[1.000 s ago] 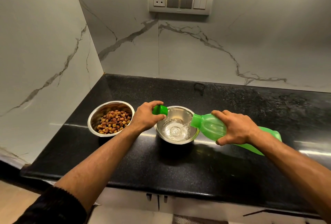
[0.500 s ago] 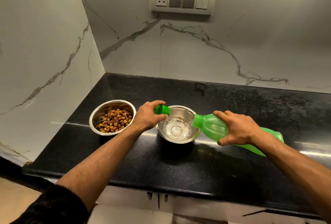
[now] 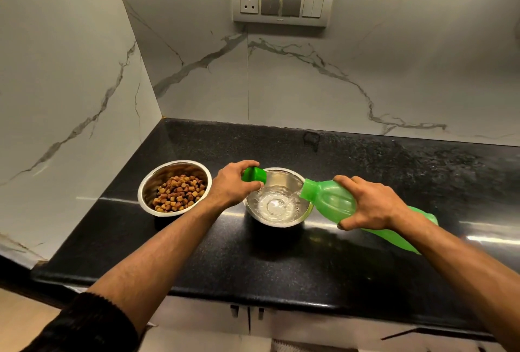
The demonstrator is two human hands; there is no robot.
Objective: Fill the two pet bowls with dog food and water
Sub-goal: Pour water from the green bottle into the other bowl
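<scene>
Black speckled countertop runs beneath both your hands, backed by white marble wall. Your right hand is wrapped around the green bottle, fingers curled over its upper body and thumb under it, holding it tipped nearly flat with the open neck pointing left. Just off those fingertips, the neck hangs over the right rim of the water bowl, and a thin stream of water runs into the steel bowl, where it pools and ripples at the bottom. Your left hand is closed around the green cap, pinching it at the bowl's left rim, across from the bottle neck. Beyond your left knuckles, just beside the water bowl but apart from it, sits the food bowl, a matching steel bowl holding brown dog food. High on the wall, well past both hands, is a switch plate. A dark sleeve covers your left upper forearm.
</scene>
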